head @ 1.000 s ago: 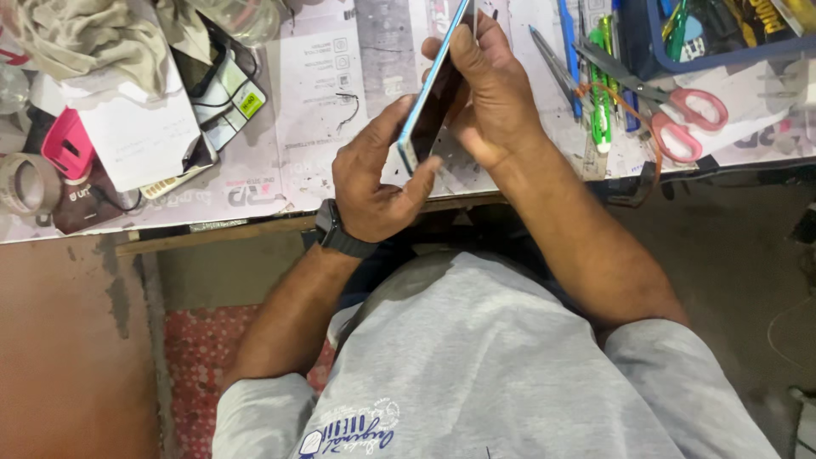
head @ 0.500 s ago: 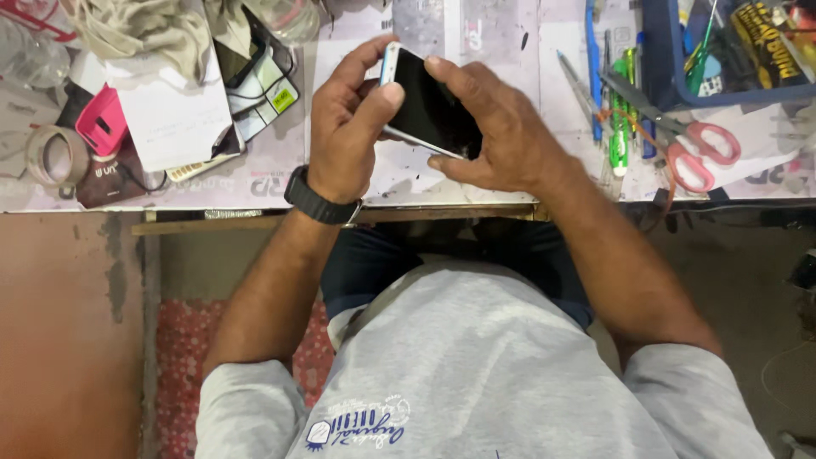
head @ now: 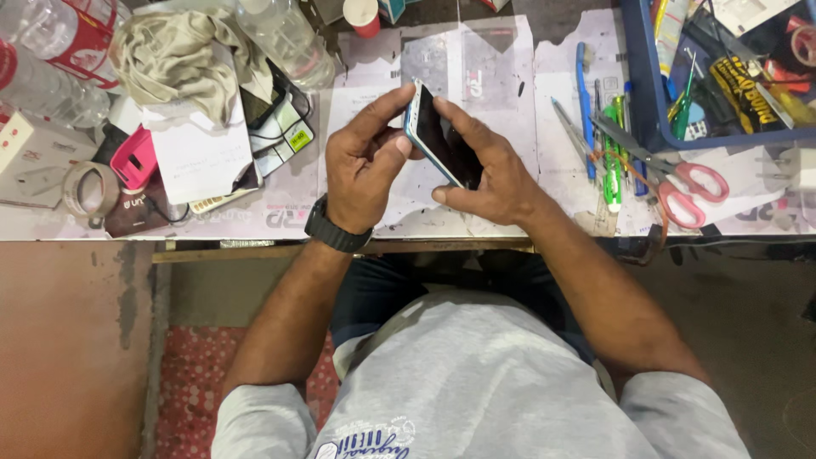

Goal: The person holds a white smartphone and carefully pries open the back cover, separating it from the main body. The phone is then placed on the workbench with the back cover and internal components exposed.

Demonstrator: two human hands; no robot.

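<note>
Dark-screened smartphone (head: 438, 136), pale blue at its edges, sits tilted between both our hands above the paper-covered workbench (head: 510, 76); our left hand (head: 361, 166) pinches its top edge, thumb against the side; our right hand (head: 484, 174) curls its fingers over the screen; the phone looks closed and whole, so any opening seems undone; red-handled scissors (head: 680, 178) lie apart, right.

Phone (head: 438, 136): black screen, pale blue edge. Watch (head: 333, 231): black. Scissors (head: 680, 180): red handles. Tray (head: 650, 93): dark blue. Cloth (head: 183, 55): beige. Pink case (head: 136, 160). Cup (head: 363, 14): red and white. Shirt (head: 476, 382): light grey, blue lettering. Rug (head: 191, 382): red with pale speckles. Screwdriver (head: 610, 161): green. Tape (head: 85, 189): tan.
</note>
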